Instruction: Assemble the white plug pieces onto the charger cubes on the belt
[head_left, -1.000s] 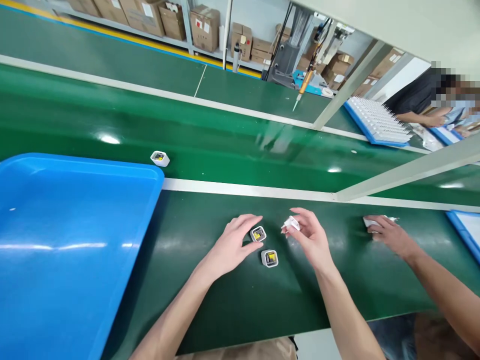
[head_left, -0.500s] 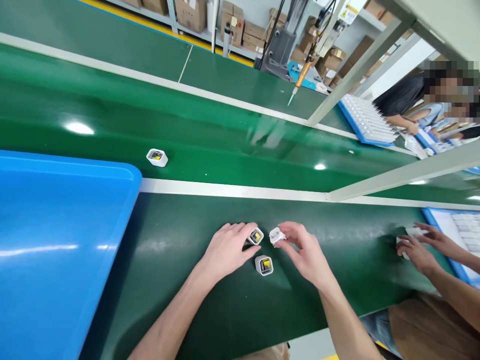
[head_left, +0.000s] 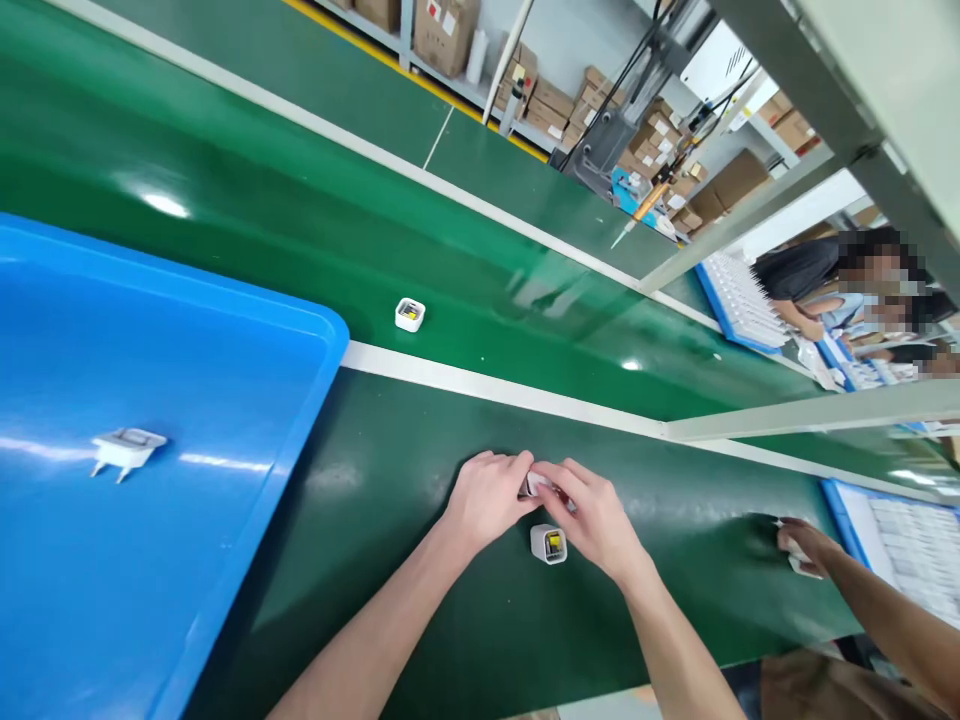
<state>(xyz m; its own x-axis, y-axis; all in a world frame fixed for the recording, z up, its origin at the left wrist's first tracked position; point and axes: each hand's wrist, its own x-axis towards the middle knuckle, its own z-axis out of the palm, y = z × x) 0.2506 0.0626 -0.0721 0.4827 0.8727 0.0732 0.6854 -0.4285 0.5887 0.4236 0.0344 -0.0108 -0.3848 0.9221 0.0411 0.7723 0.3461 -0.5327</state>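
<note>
My left hand is closed round a small white charger housing, mostly hidden by the fingers. With closed fingertips, my right hand holds a white plug cover against that housing's open end. Whether the cover is seated cannot be seen. Just below my hands, a second white charger housing lies on the green bench, its open end showing a yellow part and dark components. Farther off, another open housing sits on the green strip beyond the white rail.
A large blue tray fills the left, holding one white two-pin plug cover. At right, a co-worker's hand holds a white piece near a tray of white parts. A metal post slants across the right.
My right hand has brought the plug cover left onto the housing in my left hand. The view has tilted and shifted, bringing the plug cover in the blue tray into sight.
</note>
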